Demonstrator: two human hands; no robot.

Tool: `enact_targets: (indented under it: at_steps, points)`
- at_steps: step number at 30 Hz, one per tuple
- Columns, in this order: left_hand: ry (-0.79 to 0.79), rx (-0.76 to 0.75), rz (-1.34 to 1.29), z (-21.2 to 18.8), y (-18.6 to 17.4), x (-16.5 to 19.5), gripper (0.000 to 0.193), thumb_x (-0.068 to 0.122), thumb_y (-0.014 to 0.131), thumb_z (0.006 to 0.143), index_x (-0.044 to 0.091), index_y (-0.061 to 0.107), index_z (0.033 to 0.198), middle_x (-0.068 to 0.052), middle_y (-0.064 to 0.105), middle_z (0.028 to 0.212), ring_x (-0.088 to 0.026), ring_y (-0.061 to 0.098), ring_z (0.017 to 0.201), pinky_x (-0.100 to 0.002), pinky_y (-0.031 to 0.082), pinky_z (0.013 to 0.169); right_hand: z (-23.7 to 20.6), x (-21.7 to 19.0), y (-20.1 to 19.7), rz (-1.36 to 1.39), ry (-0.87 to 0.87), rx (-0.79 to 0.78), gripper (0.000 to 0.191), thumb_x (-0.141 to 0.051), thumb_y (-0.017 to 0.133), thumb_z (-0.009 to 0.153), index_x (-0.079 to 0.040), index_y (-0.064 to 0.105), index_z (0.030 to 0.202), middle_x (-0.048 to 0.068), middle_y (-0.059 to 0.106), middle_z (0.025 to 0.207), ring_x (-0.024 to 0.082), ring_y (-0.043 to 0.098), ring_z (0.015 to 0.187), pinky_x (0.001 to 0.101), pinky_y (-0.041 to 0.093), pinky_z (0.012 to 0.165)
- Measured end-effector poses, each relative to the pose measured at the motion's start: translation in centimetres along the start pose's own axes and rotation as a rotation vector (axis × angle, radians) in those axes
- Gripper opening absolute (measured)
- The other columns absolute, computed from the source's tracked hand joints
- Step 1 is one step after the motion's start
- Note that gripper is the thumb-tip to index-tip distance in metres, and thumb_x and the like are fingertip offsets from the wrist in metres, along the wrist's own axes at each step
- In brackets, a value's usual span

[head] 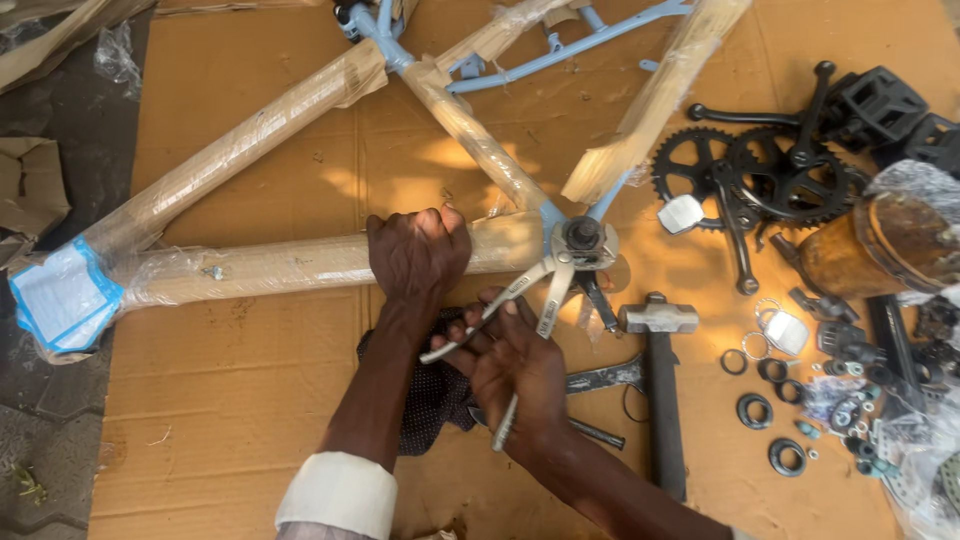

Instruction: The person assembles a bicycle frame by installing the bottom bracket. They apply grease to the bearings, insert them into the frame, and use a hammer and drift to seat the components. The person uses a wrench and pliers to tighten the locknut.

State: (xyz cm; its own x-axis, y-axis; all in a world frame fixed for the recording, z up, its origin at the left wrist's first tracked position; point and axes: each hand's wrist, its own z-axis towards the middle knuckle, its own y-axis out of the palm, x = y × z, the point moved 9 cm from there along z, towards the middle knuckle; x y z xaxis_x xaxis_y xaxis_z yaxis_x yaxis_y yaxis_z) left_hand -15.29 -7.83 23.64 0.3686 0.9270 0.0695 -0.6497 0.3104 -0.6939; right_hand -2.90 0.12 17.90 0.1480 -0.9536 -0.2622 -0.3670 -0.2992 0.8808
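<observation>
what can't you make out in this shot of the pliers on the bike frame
- Head view: where the pliers bite the bottom bracket, too small to tell.
- Frame tube under the left hand, hidden by hand and cardboard wrap.
- Tool under the right hand, mostly covered.
- Small rings and washers, too small to sort.

- A blue-and-white rectangular label (62, 297) under clear film, at the left end of the wrapped frame tube.
- Brown cardboard wrapping (300, 262) with plastic film along the frame tubes.
- A clear plastic bag (118, 55) at upper left.
</observation>
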Motion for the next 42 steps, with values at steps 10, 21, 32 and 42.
enact_targets:
  at_steps: [10,21,32,42]
  points:
    - [0.271,0.216,0.168,-1.5,-2.1,1.6,0.021,0.025,0.065,0.101,0.014,0.064,0.083,-0.003,0.067,0.076,-0.024,0.058,0.057,-0.050,0.044,0.064,-5.7,-7.2,-1.6,-0.450,0.530,-0.086,0.058,-0.026,0.059,0.093,-0.004,0.049,0.146,0.016,0.066,0.121,0.030,0.065,0.115,0.0543,0.052,0.103]
    - [0.102,-0.259,0.018,-1.9,4.9,-1.5,0.035,0.037,0.066,0.094,0.016,0.064,0.065,-0.005,0.058,0.051,-0.029,0.059,0.043,-0.046,0.043,0.047,-5.8,-13.6,-2.4,-0.792,0.880,-0.190,0.060,-0.030,0.053,0.096,-0.002,0.045,0.149,0.022,0.064,0.135,0.031,0.062,0.125,0.0487,0.051,0.103]
    - [0.004,-0.290,-0.013,-1.6,4.5,-2.1,0.044,0.037,0.066,0.096,0.016,0.057,0.058,-0.006,0.057,0.051,-0.027,0.058,0.043,-0.043,0.041,0.048,-5.2,-13.5,-2.1,-0.880,0.870,-0.084,0.062,-0.029,0.052,0.094,-0.003,0.049,0.150,0.019,0.068,0.128,0.030,0.065,0.119,0.0499,0.052,0.102]
    - [0.052,0.146,-0.026,-1.0,-0.1,-0.6,0.036,0.024,0.066,0.094,0.015,0.053,0.061,-0.005,0.051,0.051,-0.023,0.049,0.045,-0.041,0.042,0.054,-4.7,-12.2,-5.1,-0.696,0.782,0.102,0.037,-0.034,0.054,0.097,-0.001,0.063,0.112,0.009,0.059,0.085,0.026,0.060,0.083,0.0495,0.054,0.082]
